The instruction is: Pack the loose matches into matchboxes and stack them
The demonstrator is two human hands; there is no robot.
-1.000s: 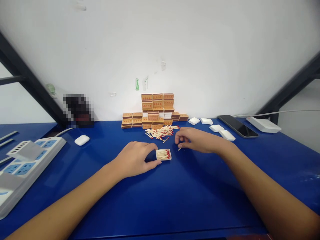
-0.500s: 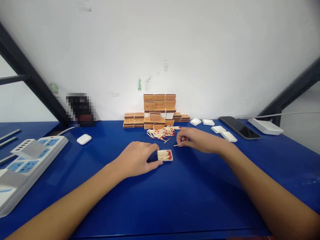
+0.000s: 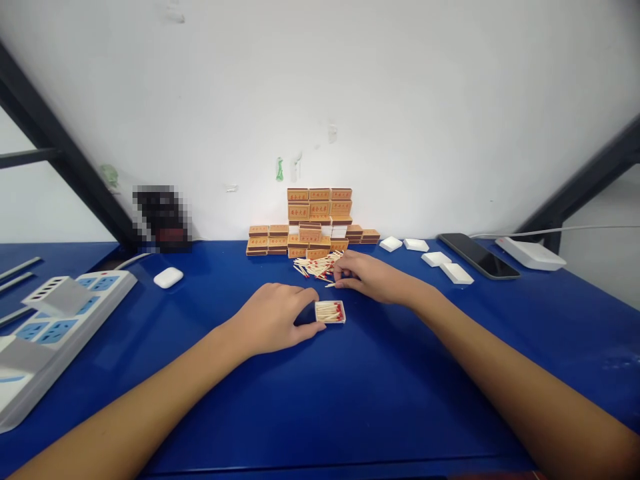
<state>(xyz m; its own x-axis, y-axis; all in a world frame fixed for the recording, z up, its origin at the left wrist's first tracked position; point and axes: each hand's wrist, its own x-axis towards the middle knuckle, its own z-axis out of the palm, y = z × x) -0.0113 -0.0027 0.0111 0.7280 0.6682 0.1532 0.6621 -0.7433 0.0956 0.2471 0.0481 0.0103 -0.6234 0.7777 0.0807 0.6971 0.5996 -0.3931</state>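
Right now, L hand pinches the left end of the match tray betw. thumb and forefinger. The tray sits flat on the blue table, red heads to the right. R hand lies just behind it, fingers bunched at the loose match pile (can't tell if they grip a stick). I count 1 filled tray, 4 empty white trays, 1 phone.

Your view bright and evenly lit, soft faint shadows, sharp centre, wide-angle stretch at edges, one pixelated patch.
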